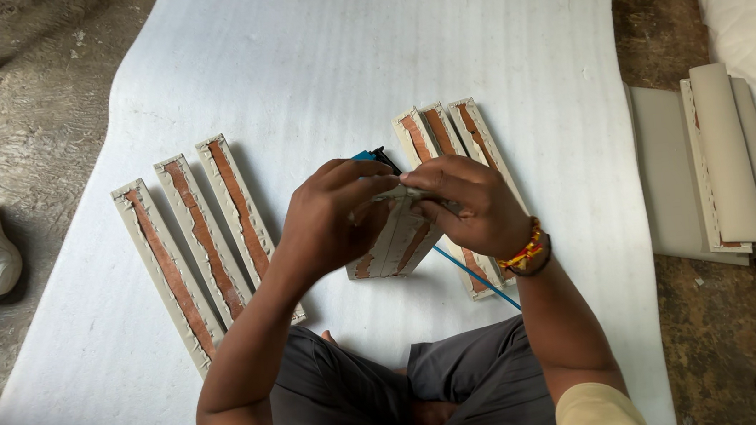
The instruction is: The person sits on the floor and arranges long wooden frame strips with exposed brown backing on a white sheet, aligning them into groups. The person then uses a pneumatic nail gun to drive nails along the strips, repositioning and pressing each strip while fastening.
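Two hands meet over one short grey-wrapped wooden slat (396,238), held up off the white foam sheet (362,48) spread on the floor in front of the seated person's crossed legs. Left hand (328,222): grip clenched around the slat's upper end, fingers curled over the fabric edge. Right hand (470,208): grip pinched on the same upper end, fingertips pressing the grey covering against the wood; a beaded wristband (524,254) sits on that wrist. A blue-and-black tool tip (376,156) shows just above the left hand; a thin blue line (472,273) runs out below the right hand. Which hand carries the tool, cannot tell.

Three long slats (200,239), brown strip facing up, lie side by side to the left. More slats (458,131) lie beneath the hands to the right.

Risks, as judged:
- Covering may slip or wrinkle if the pinch loosens, since only fingertips hold it taut.
- Fingertips sit close to the tool tip; a slip could catch them.
- Held slat hangs over those on the sheet; dropping it would knock them askew.
- Blue line could snag under the right forearm.
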Available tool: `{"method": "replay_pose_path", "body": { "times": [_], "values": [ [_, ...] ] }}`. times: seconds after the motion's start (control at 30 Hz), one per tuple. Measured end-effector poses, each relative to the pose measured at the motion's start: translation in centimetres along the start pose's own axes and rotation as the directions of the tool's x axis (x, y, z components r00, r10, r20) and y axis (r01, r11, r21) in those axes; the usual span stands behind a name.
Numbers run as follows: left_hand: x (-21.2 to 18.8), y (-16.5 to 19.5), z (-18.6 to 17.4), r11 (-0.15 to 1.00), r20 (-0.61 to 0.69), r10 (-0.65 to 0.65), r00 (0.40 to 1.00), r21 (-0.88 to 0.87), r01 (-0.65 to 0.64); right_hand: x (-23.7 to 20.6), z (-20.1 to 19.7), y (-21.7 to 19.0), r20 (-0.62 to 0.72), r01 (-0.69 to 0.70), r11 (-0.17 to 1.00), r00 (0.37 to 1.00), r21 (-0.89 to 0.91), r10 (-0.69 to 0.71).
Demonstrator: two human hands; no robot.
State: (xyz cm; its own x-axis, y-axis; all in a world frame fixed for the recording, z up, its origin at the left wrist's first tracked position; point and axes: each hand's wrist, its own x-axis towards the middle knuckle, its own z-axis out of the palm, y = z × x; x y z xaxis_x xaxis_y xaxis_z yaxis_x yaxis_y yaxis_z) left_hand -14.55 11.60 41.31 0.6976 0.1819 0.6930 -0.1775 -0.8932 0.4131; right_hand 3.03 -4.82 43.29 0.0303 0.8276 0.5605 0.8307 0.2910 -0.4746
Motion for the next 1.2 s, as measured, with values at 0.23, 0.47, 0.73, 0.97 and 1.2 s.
{"method": "replay_pose_path", "body": {
  "times": [0.23,0.47,0.73,0.97,1.2],
  "values": [
    [-1.3,0.8,1.7,0.955,-0.064,0.205,0.977,0.23,-0.185,-0.5,1.2,1.8,-0.083,0.169,0.986,0.982,0.006,-0.168],
    [-0.7,-0.7,3.5,0.917,-0.053,0.309,0.95,0.281,-0.283,-1.7,1.1,5.2,-0.099,0.079,0.937,0.994,0.34,-0.048],
    [0.9,-0.4,4.8,0.908,-0.079,0.337,0.938,0.291,-0.301,-2.6,1.3,7.8,-0.215,0.155,0.858,0.975,0.49,-0.054],
    [2.1,-0.3,5.8,0.902,-0.068,0.355,0.932,0.287,-0.323,-3.4,1.3,9.4,-0.307,0.235,0.797,0.949,0.556,-0.066],
    [3.1,0.2,7.7,0.902,-0.038,0.361,0.932,0.27,-0.338,-5.0,0.4,10.1,-0.343,0.203,0.808,0.939,0.553,-0.002]
  ]
}}
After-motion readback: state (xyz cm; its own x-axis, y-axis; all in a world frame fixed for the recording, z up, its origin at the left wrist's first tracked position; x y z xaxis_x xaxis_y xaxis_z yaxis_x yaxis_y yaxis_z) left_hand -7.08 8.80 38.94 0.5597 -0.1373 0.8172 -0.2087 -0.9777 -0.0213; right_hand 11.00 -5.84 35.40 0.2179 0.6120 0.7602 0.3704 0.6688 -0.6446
